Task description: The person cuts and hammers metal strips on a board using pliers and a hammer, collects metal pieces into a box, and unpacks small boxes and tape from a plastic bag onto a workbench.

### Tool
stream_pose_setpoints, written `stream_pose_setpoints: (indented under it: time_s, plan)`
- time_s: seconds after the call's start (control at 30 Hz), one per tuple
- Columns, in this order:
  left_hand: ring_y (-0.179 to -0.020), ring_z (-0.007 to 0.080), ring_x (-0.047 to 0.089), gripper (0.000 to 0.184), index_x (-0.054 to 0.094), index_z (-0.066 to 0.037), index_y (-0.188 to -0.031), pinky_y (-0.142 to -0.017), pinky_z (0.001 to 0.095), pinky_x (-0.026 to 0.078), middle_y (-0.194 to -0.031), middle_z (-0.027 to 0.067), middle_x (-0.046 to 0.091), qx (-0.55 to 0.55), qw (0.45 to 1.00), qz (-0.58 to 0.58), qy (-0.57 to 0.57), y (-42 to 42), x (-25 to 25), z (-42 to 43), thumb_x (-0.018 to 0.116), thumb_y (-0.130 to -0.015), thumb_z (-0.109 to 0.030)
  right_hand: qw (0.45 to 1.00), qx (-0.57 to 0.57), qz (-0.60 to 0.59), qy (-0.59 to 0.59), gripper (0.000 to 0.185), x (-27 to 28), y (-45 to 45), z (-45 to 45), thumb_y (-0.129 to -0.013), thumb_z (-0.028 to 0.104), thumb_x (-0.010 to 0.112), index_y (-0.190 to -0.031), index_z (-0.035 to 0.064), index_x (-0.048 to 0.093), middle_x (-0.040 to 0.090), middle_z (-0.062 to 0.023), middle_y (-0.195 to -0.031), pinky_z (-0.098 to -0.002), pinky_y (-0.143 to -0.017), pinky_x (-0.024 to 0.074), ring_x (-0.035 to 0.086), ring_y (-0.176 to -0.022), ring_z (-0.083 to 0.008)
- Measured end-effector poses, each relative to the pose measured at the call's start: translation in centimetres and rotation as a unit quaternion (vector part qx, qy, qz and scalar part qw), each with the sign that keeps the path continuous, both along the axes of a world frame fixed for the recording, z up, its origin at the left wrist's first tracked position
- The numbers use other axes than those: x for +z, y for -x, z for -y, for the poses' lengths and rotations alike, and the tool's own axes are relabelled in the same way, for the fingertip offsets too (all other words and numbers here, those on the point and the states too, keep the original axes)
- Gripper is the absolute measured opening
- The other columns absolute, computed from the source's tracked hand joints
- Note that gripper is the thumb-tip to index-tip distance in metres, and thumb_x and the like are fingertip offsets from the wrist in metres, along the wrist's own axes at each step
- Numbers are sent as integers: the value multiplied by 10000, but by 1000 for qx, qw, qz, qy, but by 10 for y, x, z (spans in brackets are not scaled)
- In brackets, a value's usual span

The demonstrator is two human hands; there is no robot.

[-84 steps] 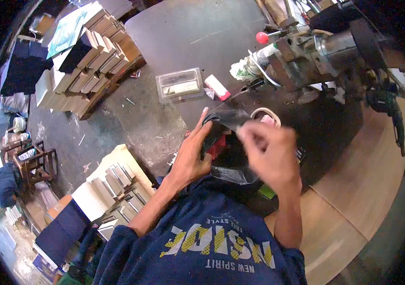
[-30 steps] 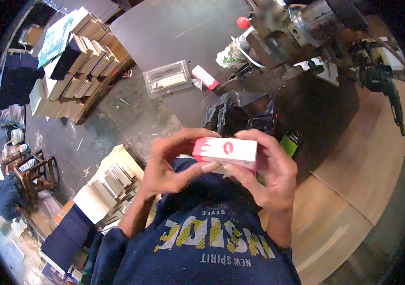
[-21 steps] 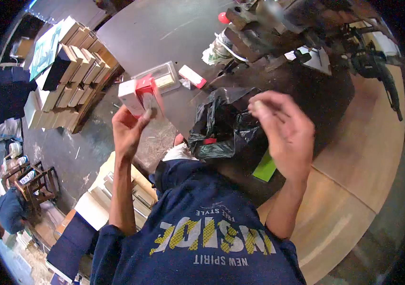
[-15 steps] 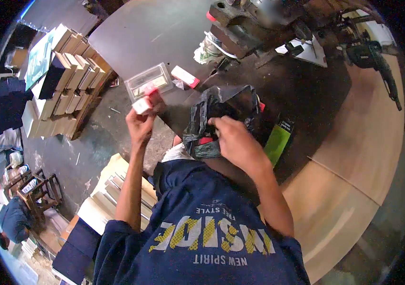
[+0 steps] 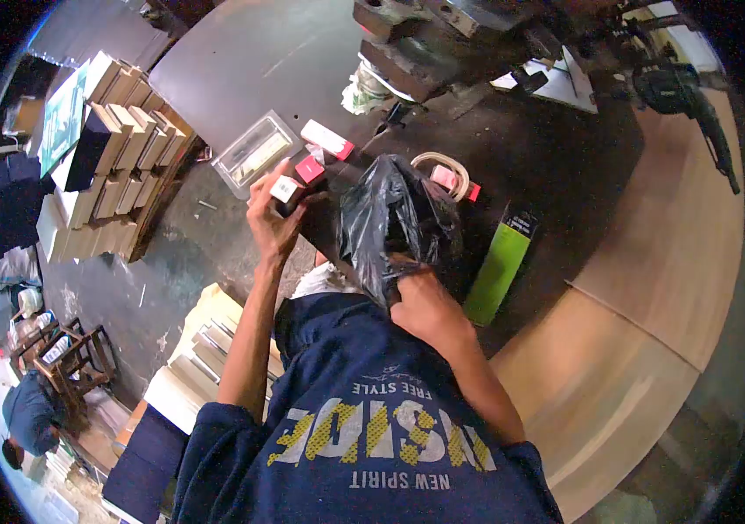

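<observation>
My left hand [image 5: 272, 214] is closed on a small box [image 5: 285, 189] with a white end. A red box face [image 5: 308, 168] shows right beside it; whether this is a separate box I cannot tell. My right hand [image 5: 416, 293] reaches into the crumpled black plastic bag [image 5: 381, 205], which hides its fingers. Just past the bag lie a pale coiled cord [image 5: 453, 166] and a red-and-white item [image 5: 447, 178]. A green-and-black package [image 5: 502, 266] lies to the right of that hand.
Beyond my left hand are a clear plastic case [image 5: 256, 155] and a white-and-red box [image 5: 327, 138]. A heavy metal vise [image 5: 442, 44] stands at the far side, a power tool [image 5: 682, 105] at far right. Stacked books [image 5: 119, 157] and another person [image 5: 31, 410] are leftward.
My right hand has moved down and left, and its fingers have gone into the bag. The bag's opening has closed up, uncovering the cord. My left hand has shifted slightly right with the box.
</observation>
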State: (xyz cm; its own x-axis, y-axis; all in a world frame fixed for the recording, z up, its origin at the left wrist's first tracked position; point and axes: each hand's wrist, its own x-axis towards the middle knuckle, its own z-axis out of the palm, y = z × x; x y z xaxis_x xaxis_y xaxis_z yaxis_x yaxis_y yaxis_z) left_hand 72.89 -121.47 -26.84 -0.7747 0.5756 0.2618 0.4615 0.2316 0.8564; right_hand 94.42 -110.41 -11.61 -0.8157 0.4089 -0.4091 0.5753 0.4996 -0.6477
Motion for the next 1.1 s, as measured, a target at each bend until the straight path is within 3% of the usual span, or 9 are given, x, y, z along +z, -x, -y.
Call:
stream_pose_setpoints:
  time_s: [0.07, 0.17, 0.23, 0.37, 0.43, 0.57, 0.77, 0.97, 1.1]
  plan:
    - [-1137, 273, 540, 692, 577, -101, -1301, -947, 399, 458, -1228, 114, 616, -11, 1000, 12, 1, -1, 9, 3, 822, -654, -101, 996, 20, 72, 46, 445, 3, -1, -4, -765, -39, 552, -1209, -7, 551, 565, -231, -1236, -433, -1010, 412, 522, -1157, -411]
    - [-1192, 294, 505, 705, 565, -56, -1302, -954, 384, 444, -1337, 155, 538, 63, 995, -67, 32, -13, 42, 5, 809, -641, -93, 992, 5, -102, 68, 405, -3, -5, 8, -815, -43, 537, -1217, -5, 539, 560, -239, -1227, -416, -1028, 403, 510, -1176, -408]
    - [-1220, 309, 482, 714, 556, -38, -1306, -968, 401, 425, -1401, 179, 469, 110, 990, -87, 30, -27, 75, 9, 814, -658, -192, 968, 101, -216, -74, 360, 10, 4, 7, -836, 17, 488, -1188, -22, 558, 542, -275, -1246, -436, -1015, 425, 525, -1162, -417]
    - [-1265, 351, 392, 339, 702, -88, -1054, -1042, 459, 307, -1435, 188, 418, -190, 976, -103, 36, -61, 164, -6, 700, -799, -311, 989, 8, -148, 0, 405, 3, -1, -5, -791, -46, 559, -1194, -13, 549, 543, -249, -1232, -432, -1022, 411, 495, -1180, -427]
    - [-1271, 374, 350, 229, 724, -99, -952, -1045, 457, 288, -1459, 217, 360, -209, 962, -108, 138, -77, 158, -31, 674, -814, -275, 996, 47, -68, 35, 434, -6, -3, -18, -784, -22, 575, -1215, -36, 525, 536, -275, -1216, -460, -1000, 422, 495, -1160, -451]
    - [-1227, 399, 396, 313, 660, 14, -1003, -949, 485, 417, -1399, 238, 386, -204, 934, -91, 280, -69, 105, -34, 682, -721, -122, 976, -139, 74, -152, 432, -22, -11, -41, -823, 7, 584, -1230, -98, 481, 532, -311, -1186, -489, -954, 435, 518, -1108, -456]
    - [-1269, 388, 398, 716, 455, 9, -1304, -1027, 438, 416, -1464, 224, 336, -223, 954, 16, 202, -74, 108, -30, 744, -655, -68, 968, -41, -135, -206, 427, -44, -1, -67, -830, 31, 624, -1233, -51, 511, 562, -261, -1160, -467, -957, 424, 510, -1104, -452]
    - [-1254, 385, 421, 610, 515, 70, -1222, -948, 433, 497, -1560, 154, 187, -223, 958, -8, 182, -81, 108, -31, 655, -629, 61, 968, 14, 37, -247, 446, -58, 20, -69, -765, 115, 719, -1147, -35, 542, 539, -223, -1143, -456, -964, 408, 490, -1116, -417]
    - [-1334, 381, 355, 617, 502, 88, -1234, -1045, 424, 425, -1565, 148, 191, -225, 966, -10, 129, -72, 101, -26, 631, -631, 74, 975, -21, -80, -206, 339, -40, 5, -50, -768, 62, 710, -1085, -8, 611, 580, -192, -1052, -434, -894, 460, 554, -1041, -377]
